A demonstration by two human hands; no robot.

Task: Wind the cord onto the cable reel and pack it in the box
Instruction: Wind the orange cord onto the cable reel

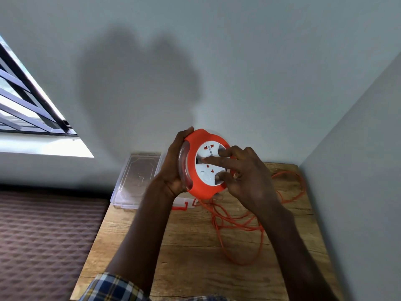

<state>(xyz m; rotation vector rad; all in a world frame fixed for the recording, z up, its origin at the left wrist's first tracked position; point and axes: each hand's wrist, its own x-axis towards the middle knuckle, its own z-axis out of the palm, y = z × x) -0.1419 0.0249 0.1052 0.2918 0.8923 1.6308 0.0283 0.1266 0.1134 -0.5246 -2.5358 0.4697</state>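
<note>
Left hand (173, 168): grips the cable reel (202, 170) by its rim.
Right hand (245, 177): fingers spread, resting on the reel's white face.
Cord (249, 227): loose near the table (184, 257)'s right edge.

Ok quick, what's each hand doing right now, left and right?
Left hand: grips the rim of the round orange-and-white plastic cable reel, holding it above the table.
Right hand: fingers spread on the reel's white socket face, gripping nothing.

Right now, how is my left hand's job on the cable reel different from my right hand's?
The left hand wraps round the rim of the cable reel, thumb over the top edge, holding it above the table; the right hand only lays its fingers on the white socket face. The left hand's fingers are curled, the right hand's index finger is stretched out straight. Both touch the reel, and the orange cord still lies loose below.
</note>
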